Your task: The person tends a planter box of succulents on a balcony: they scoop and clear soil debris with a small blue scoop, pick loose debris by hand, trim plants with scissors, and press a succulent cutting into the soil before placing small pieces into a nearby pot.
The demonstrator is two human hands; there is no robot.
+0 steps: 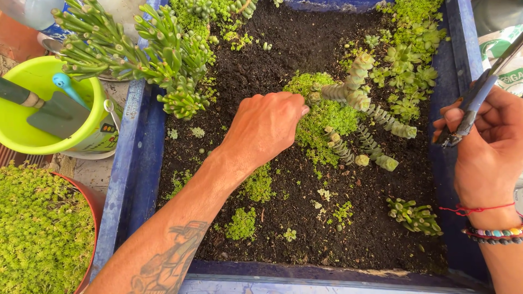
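- A blue planter box (136, 179) of dark soil is filling most of the view, with a lime-green bucket (32, 109) sitting just beside it.
- The left hand (265, 126) is reaching in palm down, wrist bent, fingertips pinching together on a trailing succulent stem (348, 90) at the mossy clump (321, 122).
- The right hand (490, 147) is hovering over the box's right wall, fingers curling tight around blue-handled scissors (476, 98).

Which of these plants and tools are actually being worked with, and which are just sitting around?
In use:
left hand pinching the trailing succulent stems
right hand holding scissors
blue planter box

Lying about:
green bucket with trowel
red pot of moss-like greenery
finger-leaved succulent
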